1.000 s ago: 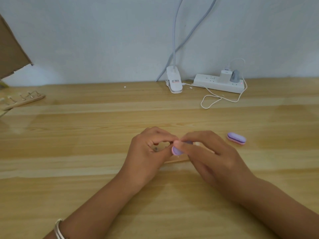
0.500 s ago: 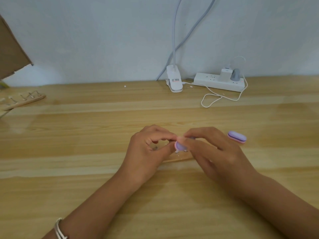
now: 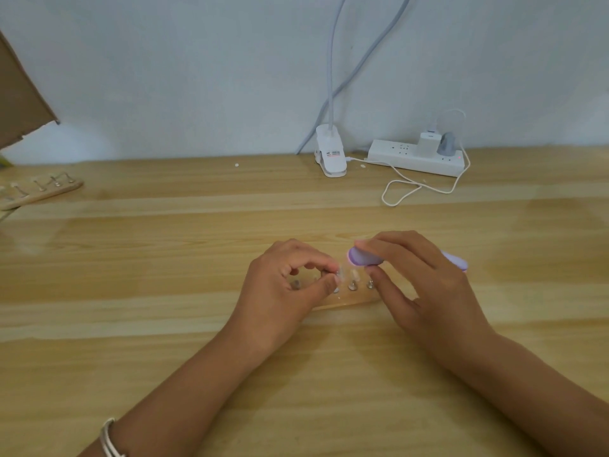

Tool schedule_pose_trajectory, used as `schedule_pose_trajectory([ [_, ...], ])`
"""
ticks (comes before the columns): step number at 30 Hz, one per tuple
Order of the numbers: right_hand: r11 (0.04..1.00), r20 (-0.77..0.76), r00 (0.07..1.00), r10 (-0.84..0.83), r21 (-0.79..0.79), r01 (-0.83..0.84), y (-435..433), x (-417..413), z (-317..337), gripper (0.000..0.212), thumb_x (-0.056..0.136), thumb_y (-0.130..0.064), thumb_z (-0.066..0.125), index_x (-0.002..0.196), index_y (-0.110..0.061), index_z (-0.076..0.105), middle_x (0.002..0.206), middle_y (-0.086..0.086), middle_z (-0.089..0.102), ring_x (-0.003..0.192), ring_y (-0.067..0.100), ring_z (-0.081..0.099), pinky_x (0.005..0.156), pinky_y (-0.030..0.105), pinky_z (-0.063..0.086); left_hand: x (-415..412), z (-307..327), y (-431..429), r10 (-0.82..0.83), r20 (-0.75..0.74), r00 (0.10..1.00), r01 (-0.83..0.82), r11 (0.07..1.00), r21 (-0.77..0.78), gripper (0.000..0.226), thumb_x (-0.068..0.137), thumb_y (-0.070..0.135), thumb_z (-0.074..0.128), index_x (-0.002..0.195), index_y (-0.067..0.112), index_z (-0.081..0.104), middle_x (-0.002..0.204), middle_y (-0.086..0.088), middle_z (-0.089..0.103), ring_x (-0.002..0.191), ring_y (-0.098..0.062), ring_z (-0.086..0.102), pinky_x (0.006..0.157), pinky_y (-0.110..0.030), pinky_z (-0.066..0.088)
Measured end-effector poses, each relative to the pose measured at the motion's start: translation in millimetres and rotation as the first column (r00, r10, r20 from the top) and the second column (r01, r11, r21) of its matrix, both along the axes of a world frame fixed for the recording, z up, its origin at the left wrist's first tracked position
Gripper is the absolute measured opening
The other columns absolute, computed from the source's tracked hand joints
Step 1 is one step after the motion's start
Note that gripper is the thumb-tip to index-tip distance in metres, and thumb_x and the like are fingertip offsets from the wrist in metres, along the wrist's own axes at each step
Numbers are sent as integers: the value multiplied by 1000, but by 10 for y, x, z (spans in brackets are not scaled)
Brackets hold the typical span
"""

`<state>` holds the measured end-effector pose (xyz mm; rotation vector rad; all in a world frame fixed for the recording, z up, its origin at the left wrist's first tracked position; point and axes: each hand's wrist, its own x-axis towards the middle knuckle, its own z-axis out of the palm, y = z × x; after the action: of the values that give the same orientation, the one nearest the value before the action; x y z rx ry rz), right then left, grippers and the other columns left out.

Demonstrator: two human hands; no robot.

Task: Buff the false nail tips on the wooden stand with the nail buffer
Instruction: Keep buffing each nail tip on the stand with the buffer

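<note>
1. R hand: thumb + fingers clenched round a lilac oval nail buffer. Its rounded end points left and sits just above the tips.
2. L hand: forefinger + thumb curled in, pinching a clear false nail tip where it stands on its peg.
3. Under both hands lies a pale wooden stand, flat on the light wooden table, long side running L–R. The hands hide both ends. On it we count 2 clear tips and 3 small metal pegs in sight; the rest is covered.
4. A 2nd lilac buffer lies on the table just behind the R hand, partly hidden by it. So 2 buffers in all.
5. L wrist: silver bangle.
6. Far left, well apart: a 2nd wooden stand. We make out 4 pegs on it; the frame edge cuts off its left end.
7. Back edge, by the wall:
   - 1 white clip lamp
   - 1 white power strip w/ 2 plugs, one white, one grey
   - 1 white cable looped in front
8. Top left: 1 brown cardboard sheet.
</note>
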<state>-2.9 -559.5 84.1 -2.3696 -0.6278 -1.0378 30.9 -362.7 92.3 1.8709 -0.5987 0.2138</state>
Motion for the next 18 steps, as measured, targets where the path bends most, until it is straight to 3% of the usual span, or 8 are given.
schedule_pose_trajectory([
  [2,997,12,997,74,-17,-74,50,-34,-4,26,90,3,64,114,-4,72,108,6,68,100,16,64,93,10,38,-6,6,2,-3,11,1000,3,1000,-5,22,74,14,81,83,33,73,83,13,69,86,-11,60,71,-21,43],
  [4,989,14,991,136,-60,-135,85,-48,-20,28,89,6,63,113,-4,73,109,8,67,98,19,64,90,18,45,-15,13,7,-16,23,1000,16,1000,-21,20,74,20,79,85,37,72,84,14,69,86,-11,61,71,-21,44],
  [9,994,-12,995,101,-46,-101,29,-13,15,28,84,11,64,107,-2,75,108,9,69,97,19,66,91,15,45,-21,-6,-12,-10,-4,1000,10,1000,-10,20,76,15,80,83,33,74,83,12,68,87,-18,61,69,-33,46],
  [12,983,-22,983,181,-20,-181,108,-59,-19,27,89,10,61,110,1,74,112,10,70,100,23,69,87,30,54,-22,0,-5,-18,37,999,18,1000,2,15,75,23,80,83,35,74,83,12,69,87,-16,61,70,-30,47],
  [15,974,-9,975,224,-28,-224,119,-74,-18,26,94,5,55,112,0,74,113,10,70,101,25,69,85,34,55,-20,-4,8,-25,57,998,23,999,35,15,76,23,78,86,33,75,84,14,69,86,-11,61,73,-20,45],
  [18,977,-4,977,211,-35,-211,86,-65,-13,26,91,9,60,112,0,74,112,9,70,99,25,70,82,35,55,-23,-13,3,-20,38,999,18,999,51,13,76,24,77,88,29,78,83,15,69,86,-12,61,73,-20,44],
])
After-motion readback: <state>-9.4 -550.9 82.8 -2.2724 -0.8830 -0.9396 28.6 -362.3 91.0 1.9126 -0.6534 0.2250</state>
